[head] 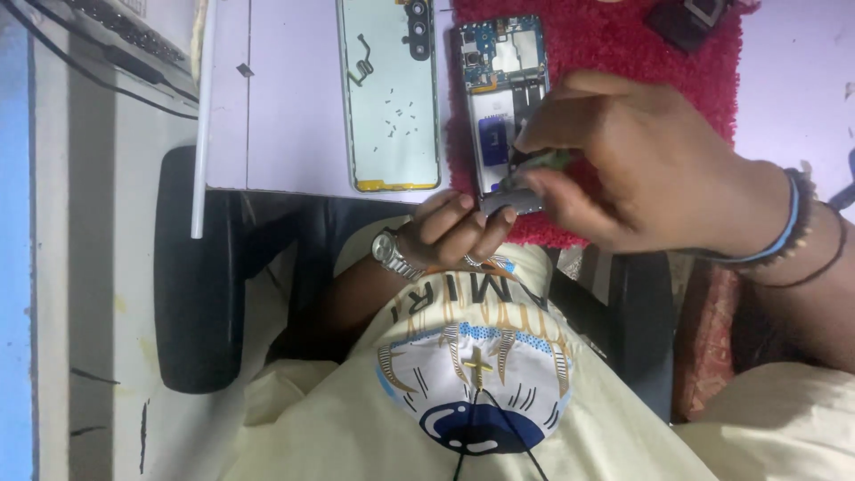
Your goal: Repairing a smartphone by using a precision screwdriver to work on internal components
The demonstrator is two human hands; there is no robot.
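An opened phone (501, 98) with its circuit board and battery showing lies on a red fuzzy mat (623, 53). My left hand (459, 230), with a metal wristwatch on the wrist, holds the phone's near end between fingers and thumb. My right hand (637, 165), wearing bead and cord bracelets, pinches a small green-tipped tool (539, 163) whose tip rests on the phone's lower part. The tool's shaft is mostly hidden by my fingers.
The phone's detached back cover (392, 93) lies inside-up on the pale purple table (285, 107), with several tiny screws and a thin cable piece on it. A dark object (690, 20) sits at the mat's far edge. A black chair (191, 276) shows below the table edge.
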